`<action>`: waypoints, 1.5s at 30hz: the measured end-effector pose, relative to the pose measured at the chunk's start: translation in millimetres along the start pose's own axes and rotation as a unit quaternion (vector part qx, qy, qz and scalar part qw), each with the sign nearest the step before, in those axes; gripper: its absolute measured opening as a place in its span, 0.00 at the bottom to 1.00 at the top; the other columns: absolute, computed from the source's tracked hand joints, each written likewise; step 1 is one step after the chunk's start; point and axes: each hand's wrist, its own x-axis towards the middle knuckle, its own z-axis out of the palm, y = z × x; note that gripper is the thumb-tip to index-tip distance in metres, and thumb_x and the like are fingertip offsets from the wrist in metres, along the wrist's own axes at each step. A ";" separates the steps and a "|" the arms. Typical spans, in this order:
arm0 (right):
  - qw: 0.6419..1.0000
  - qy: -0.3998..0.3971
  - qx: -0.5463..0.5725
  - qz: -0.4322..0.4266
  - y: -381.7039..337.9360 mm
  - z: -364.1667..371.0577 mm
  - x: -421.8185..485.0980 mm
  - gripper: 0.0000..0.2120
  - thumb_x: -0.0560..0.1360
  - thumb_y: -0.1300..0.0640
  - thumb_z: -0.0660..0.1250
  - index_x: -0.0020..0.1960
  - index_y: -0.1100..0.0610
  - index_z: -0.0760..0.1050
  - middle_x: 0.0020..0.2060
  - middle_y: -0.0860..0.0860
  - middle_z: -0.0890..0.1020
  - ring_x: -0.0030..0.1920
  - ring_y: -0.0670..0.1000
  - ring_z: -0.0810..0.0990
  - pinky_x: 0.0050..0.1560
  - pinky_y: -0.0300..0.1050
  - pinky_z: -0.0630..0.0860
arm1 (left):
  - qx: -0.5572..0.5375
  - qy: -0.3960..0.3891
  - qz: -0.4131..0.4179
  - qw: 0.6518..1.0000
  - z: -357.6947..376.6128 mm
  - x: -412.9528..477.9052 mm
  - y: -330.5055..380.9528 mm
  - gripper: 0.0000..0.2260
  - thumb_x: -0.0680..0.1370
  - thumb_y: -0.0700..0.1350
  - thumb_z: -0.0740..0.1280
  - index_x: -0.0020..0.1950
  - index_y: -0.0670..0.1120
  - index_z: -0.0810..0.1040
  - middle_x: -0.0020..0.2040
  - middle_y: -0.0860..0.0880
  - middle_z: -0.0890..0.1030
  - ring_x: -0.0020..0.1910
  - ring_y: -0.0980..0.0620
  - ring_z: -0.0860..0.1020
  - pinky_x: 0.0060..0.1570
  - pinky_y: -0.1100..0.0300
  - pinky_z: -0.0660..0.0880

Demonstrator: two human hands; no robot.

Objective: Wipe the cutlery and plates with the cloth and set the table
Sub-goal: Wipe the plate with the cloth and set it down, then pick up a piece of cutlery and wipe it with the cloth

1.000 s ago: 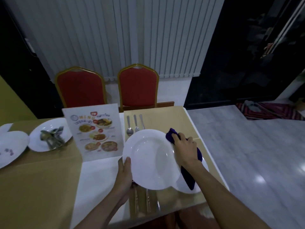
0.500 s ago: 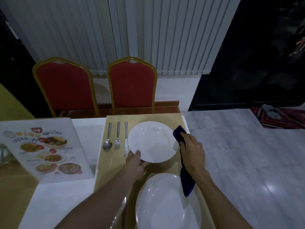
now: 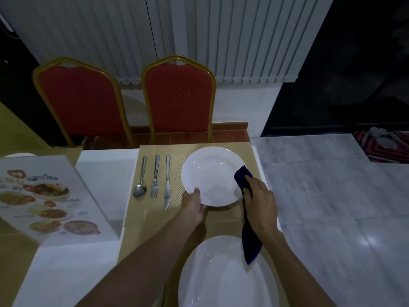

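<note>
Where the table (image 3: 99, 258) ends, grey floor (image 3: 332, 196) meets white blinds (image 3: 232, 41).

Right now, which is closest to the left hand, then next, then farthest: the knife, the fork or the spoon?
From the left hand:
1. Knife, just left of it.
2. Fork, middle of the row.
3. Spoon, far left.

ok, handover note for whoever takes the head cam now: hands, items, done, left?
Left hand: grips the near rim of the far white plate, on the gold placemat.
Right hand: holds the dark blue cloth at that plate's right edge.
Spoon, fork, knife: lined up left of the plate.
Done: far setting looks laid.
Left: near plate, any other settings.
</note>
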 end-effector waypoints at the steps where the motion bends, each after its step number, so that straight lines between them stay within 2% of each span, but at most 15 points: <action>1: 1.000 -0.001 0.003 0.002 -1.6 0.6 -2.1 0.19 0.82 0.62 0.59 0.72 0.58 0.70 0.67 0.55 0.77 0.56 0.58 0.80 0.56 0.52 0.78 | 0.013 0.005 0.003 1.000 -1.6 -1.0 -0.5 0.17 0.83 0.42 0.60 0.72 0.42 0.68 0.67 0.40 0.74 0.64 0.39 0.75 0.59 0.48 0.78; 5: 1.000 0.009 0.018 0.008 -11.7 -2.4 -10.9 0.19 0.82 0.62 0.59 0.72 0.58 0.70 0.67 0.56 0.77 0.56 0.59 0.80 0.56 0.53 0.78 | 0.117 0.039 0.055 0.991 -14.9 -11.7 -4.4 0.16 0.82 0.45 0.61 0.69 0.42 0.70 0.63 0.40 0.77 0.62 0.39 0.76 0.64 0.44 0.75; 8: 0.999 0.011 0.032 0.007 -25.0 -8.3 -22.0 0.19 0.82 0.61 0.59 0.72 0.57 0.70 0.66 0.56 0.76 0.56 0.59 0.79 0.57 0.54 0.77 | 0.159 0.023 0.099 0.982 -38.1 -34.0 -9.5 0.16 0.82 0.46 0.61 0.70 0.46 0.70 0.63 0.43 0.77 0.63 0.41 0.75 0.66 0.43 0.72; 10: 0.999 0.009 0.043 0.008 -30.2 -11.4 -29.4 0.19 0.82 0.59 0.59 0.72 0.56 0.69 0.67 0.55 0.76 0.57 0.59 0.78 0.58 0.56 0.76 | 0.170 -0.001 0.116 0.979 -54.3 -50.3 -13.3 0.12 0.83 0.45 0.61 0.66 0.47 0.75 0.57 0.43 0.79 0.59 0.40 0.77 0.64 0.44 0.75; 12: 0.999 0.007 0.047 -0.002 -43.2 -13.5 -42.9 0.18 0.82 0.57 0.58 0.71 0.55 0.70 0.65 0.55 0.77 0.57 0.58 0.77 0.57 0.55 0.76 | 0.159 -0.030 0.128 0.979 -80.6 -70.8 -12.7 0.08 0.83 0.43 0.60 0.56 0.47 0.79 0.49 0.45 0.81 0.50 0.42 0.79 0.56 0.46 0.77; 15: 0.999 0.012 0.045 -0.015 -68.9 -13.3 -67.6 0.17 0.83 0.53 0.57 0.70 0.54 0.70 0.59 0.54 0.79 0.54 0.56 0.78 0.53 0.55 0.76 | 0.173 -0.058 0.176 0.967 -124.3 -96.4 -10.6 0.11 0.83 0.39 0.60 0.49 0.48 0.80 0.47 0.46 0.81 0.46 0.47 0.78 0.51 0.50 0.77; 18: 0.999 0.029 0.036 -0.020 -105.3 -8.2 -96.2 0.15 0.82 0.49 0.57 0.65 0.54 0.72 0.51 0.52 0.80 0.49 0.55 0.79 0.45 0.52 0.76 | 0.187 -0.063 0.224 0.954 -179.2 -119.5 -2.1 0.11 0.83 0.38 0.59 0.50 0.46 0.80 0.48 0.45 0.82 0.45 0.49 0.78 0.46 0.60 0.75; 20: 0.998 0.042 0.042 -0.033 -141.1 0.2 -121.0 0.14 0.81 0.48 0.57 0.61 0.53 0.73 0.44 0.50 0.80 0.43 0.53 0.79 0.39 0.48 0.72 | 0.186 -0.053 0.249 0.949 -229.1 -135.5 10.1 0.10 0.83 0.38 0.59 0.52 0.45 0.81 0.46 0.46 0.83 0.44 0.50 0.79 0.44 0.63 0.75; 24: 0.996 0.047 0.040 -0.062 -208.6 21.3 -169.0 0.10 0.81 0.47 0.59 0.55 0.51 0.73 0.39 0.49 0.80 0.36 0.51 0.76 0.32 0.44 0.65 | 0.189 -0.037 0.284 0.939 -320.6 -154.3 39.8 0.11 0.84 0.40 0.58 0.56 0.44 0.80 0.48 0.47 0.84 0.44 0.52 0.80 0.46 0.61 0.75; 27: 0.996 0.032 0.041 -0.073 -265.1 37.5 -210.1 0.09 0.80 0.45 0.58 0.52 0.48 0.72 0.36 0.47 0.78 0.34 0.50 0.75 0.30 0.44 0.66 | 0.182 -0.016 0.293 0.938 -388.0 -158.9 63.4 0.11 0.84 0.40 0.58 0.58 0.44 0.79 0.49 0.47 0.83 0.45 0.51 0.80 0.47 0.60 0.76; 30: 0.994 0.032 0.025 -0.103 -327.7 57.1 -247.4 0.10 0.81 0.44 0.58 0.52 0.50 0.72 0.38 0.48 0.80 0.37 0.51 0.77 0.32 0.48 0.73 | 0.174 0.011 0.288 0.942 -452.5 -161.4 90.1 0.10 0.84 0.41 0.57 0.59 0.44 0.78 0.49 0.48 0.83 0.44 0.52 0.80 0.48 0.58 0.76; 33: 0.988 0.020 -0.004 -0.154 -380.5 73.9 -269.9 0.13 0.81 0.45 0.58 0.58 0.52 0.73 0.45 0.50 0.80 0.45 0.53 0.79 0.38 0.52 0.77 | 0.172 0.034 0.278 0.944 -500.8 -167.1 116.0 0.11 0.84 0.41 0.57 0.61 0.43 0.77 0.53 0.45 0.82 0.46 0.50 0.79 0.53 0.54 0.77; 36: 0.979 -0.005 -0.031 -0.200 -430.0 88.4 -286.9 0.15 0.81 0.47 0.59 0.63 0.53 0.74 0.50 0.52 0.81 0.50 0.55 0.78 0.41 0.51 0.77 | 0.167 0.056 0.253 0.951 -544.6 -168.0 141.9 0.12 0.84 0.41 0.58 0.64 0.42 0.75 0.55 0.43 0.82 0.48 0.48 0.79 0.56 0.51 0.77; 40: 0.966 -0.017 -0.047 -0.255 -473.1 107.4 -286.0 0.16 0.81 0.48 0.60 0.66 0.53 0.74 0.53 0.53 0.82 0.49 0.56 0.80 0.40 0.49 0.75 | 0.161 0.074 0.223 0.959 -575.3 -156.9 164.5 0.13 0.83 0.42 0.60 0.66 0.41 0.74 0.58 0.43 0.81 0.50 0.46 0.80 0.58 0.49 0.77; 45: 0.961 -0.032 -0.039 -0.270 -506.3 139.9 -273.9 0.17 0.82 0.48 0.59 0.67 0.53 0.73 0.56 0.53 0.81 0.49 0.56 0.80 0.39 0.47 0.73 | 0.172 0.072 0.208 0.960 -596.7 -131.4 184.4 0.13 0.83 0.43 0.59 0.67 0.43 0.74 0.58 0.46 0.80 0.52 0.47 0.79 0.57 0.52 0.77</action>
